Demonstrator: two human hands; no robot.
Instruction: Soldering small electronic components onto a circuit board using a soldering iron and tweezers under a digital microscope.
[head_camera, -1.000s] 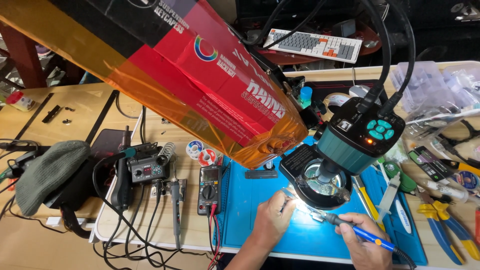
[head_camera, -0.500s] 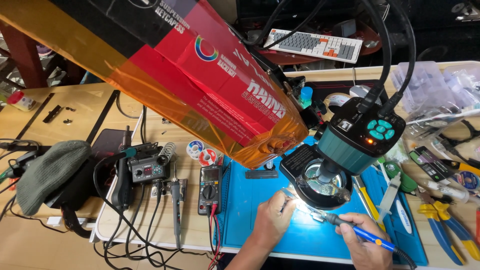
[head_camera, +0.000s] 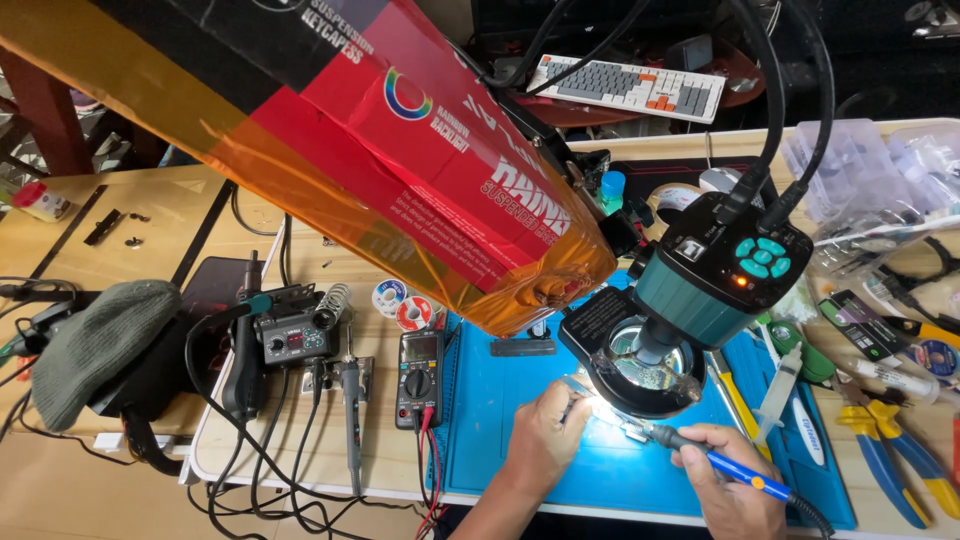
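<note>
My left hand (head_camera: 543, 436) pinches thin metal tweezers (head_camera: 577, 392) on the blue work mat (head_camera: 500, 400), right under the lit ring lamp (head_camera: 640, 380) of a teal microscope camera (head_camera: 715, 270). My right hand (head_camera: 728, 478) grips a blue-handled soldering iron (head_camera: 715, 455) whose tip points left toward the bright spot below the lamp. What lies under the lamp is hidden by glare and by my fingers. Both hands rest close together at the near edge of the mat.
A large red and orange box (head_camera: 380, 140) hangs over the bench. Left of the mat stand a multimeter (head_camera: 419, 372), a soldering station (head_camera: 290, 335), solder spools (head_camera: 400, 305) and a grey cap (head_camera: 100, 345). Pliers (head_camera: 885, 440), a syringe (head_camera: 778, 385), clear plastic boxes (head_camera: 860, 170) and a keyboard (head_camera: 625, 88) lie right and behind.
</note>
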